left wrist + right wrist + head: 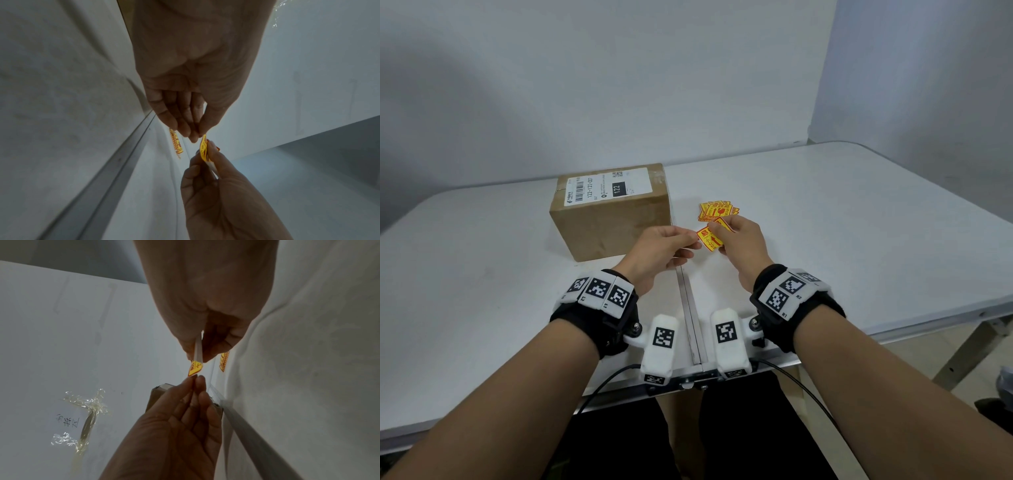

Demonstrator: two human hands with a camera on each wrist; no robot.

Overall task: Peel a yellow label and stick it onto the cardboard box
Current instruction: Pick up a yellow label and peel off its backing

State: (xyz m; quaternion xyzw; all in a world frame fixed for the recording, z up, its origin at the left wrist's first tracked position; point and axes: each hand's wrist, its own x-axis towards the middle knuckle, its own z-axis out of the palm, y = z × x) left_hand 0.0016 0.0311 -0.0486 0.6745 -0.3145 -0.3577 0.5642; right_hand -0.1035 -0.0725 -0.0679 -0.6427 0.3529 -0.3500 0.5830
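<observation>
A yellow label (710, 238) is pinched in the right hand (742, 245) above the worktop (859, 222); its corner is nipped by the left hand (659, 255). The corner should be peeled slowly, then carried to the cardboard box (611, 219) nearby.

A white tabletop (859, 222) with a metal seam (690, 308) down its middle carries a cardboard box (609, 219), which stands just left of the fingers (688, 245). A small heap of yellow labels (717, 209) lies just beyond them, near the box.
</observation>
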